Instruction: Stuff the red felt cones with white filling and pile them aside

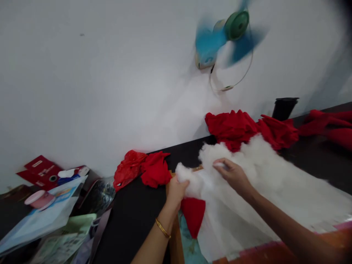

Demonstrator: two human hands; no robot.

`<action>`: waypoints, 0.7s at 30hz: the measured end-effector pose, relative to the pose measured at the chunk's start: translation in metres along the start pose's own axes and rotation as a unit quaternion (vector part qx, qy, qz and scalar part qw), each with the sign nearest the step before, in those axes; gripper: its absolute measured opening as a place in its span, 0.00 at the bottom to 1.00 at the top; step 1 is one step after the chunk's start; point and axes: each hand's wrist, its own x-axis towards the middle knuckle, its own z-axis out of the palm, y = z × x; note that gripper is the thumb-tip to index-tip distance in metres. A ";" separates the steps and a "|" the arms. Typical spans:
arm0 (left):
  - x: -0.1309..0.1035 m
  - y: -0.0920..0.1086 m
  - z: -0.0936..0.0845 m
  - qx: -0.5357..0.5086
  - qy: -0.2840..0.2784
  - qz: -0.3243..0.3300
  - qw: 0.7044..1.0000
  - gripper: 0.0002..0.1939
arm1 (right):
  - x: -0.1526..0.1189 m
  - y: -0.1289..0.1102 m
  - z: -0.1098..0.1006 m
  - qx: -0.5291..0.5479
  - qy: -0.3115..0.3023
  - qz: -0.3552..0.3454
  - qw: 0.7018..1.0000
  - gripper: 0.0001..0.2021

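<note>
My left hand (176, 189) is closed on a tuft of white fluffy stuffing (192, 180), with the thumb lying across it. Just below that hand a red pointed cloth piece (193, 216) hangs or lies; whether my fingers hold it too, I cannot tell. My right hand (230, 173) has its fingertips pinched on a small bit of white stuffing. It is in front of a large heap of white stuffing (264, 167), which spreads over a white sheet (228, 223) at the right.
Crumpled red cloth (236, 128) lies behind the heap beside a black cup-like container (284, 108). A red plastic bag (128, 169) is left of my hands. Boxes, papers and a pink tub (40, 200) crowd the far left. A wall fan (237, 25) spins above.
</note>
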 end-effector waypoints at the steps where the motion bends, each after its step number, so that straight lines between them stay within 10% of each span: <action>1: 0.000 0.001 -0.005 -0.016 0.014 -0.002 1.000 0.17 | 0.004 0.008 -0.002 -0.061 0.018 -0.046 0.997 0.09; 7: -0.010 0.001 -0.014 -0.105 0.000 -0.040 0.994 0.26 | 0.004 0.057 0.018 -0.321 -0.161 -0.247 0.900 0.15; 13: -0.018 -0.004 -0.002 -0.164 -0.050 -0.025 0.985 0.44 | -0.009 0.001 -0.002 -0.234 -0.129 -0.263 0.927 0.21; 18: -0.026 0.000 0.016 -0.079 -0.162 -0.002 0.984 0.49 | -0.029 -0.048 0.000 -0.063 -0.200 -0.217 0.953 0.46; 21: -0.030 -0.002 0.024 -0.030 -0.124 0.000 0.992 0.50 | -0.035 -0.045 0.008 -0.032 -0.227 -0.193 0.954 0.30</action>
